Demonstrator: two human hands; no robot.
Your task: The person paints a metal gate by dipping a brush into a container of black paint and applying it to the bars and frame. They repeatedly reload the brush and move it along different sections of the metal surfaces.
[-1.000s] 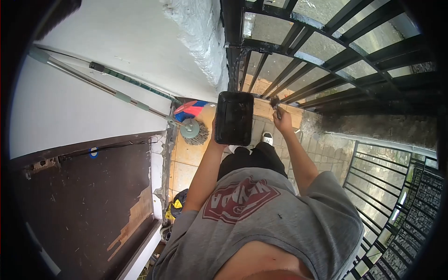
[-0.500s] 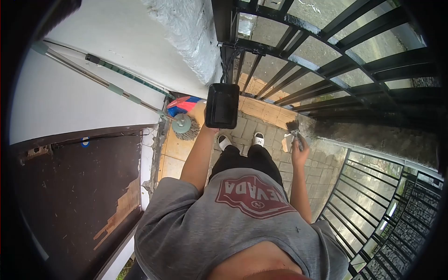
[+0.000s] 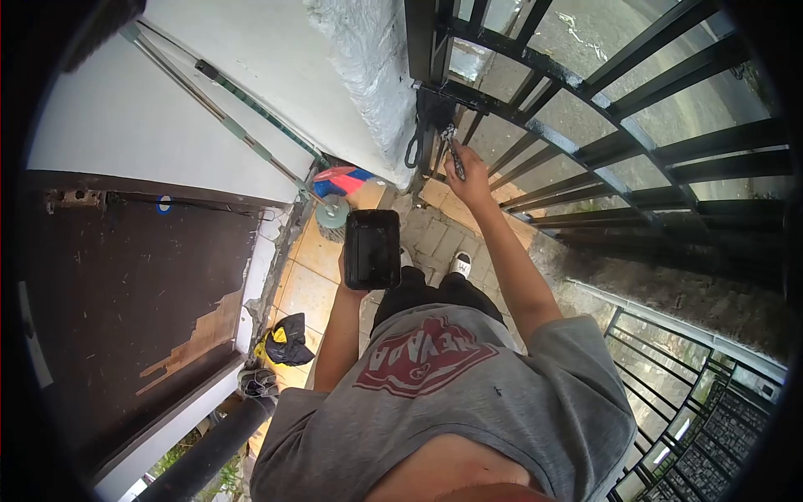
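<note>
My left hand [image 3: 353, 290] holds a black paint tray [image 3: 373, 251] from underneath, in front of my body; the tray hides most of its fingers. Forward and to the right, my right hand [image 3: 473, 177] is closed around the handle of a paintbrush [image 3: 457, 161]. Its bristles are up at the black metal gate [image 3: 489, 96], close by the post near the white wall. Whether the bristles touch the metal is hard to make out.
A mop [image 3: 332, 214] leans along the white wall [image 3: 276, 63] on my left. Below it are a dark door [image 3: 159, 293], a black and yellow bag [image 3: 289, 341] and a shoe [image 3: 258, 383]. Another barred gate [image 3: 669, 376] stands at right.
My right hand has swung forward and left with the paintbrush, from low at my right up to the gate. My left hand has drawn the tray closer to my body.
</note>
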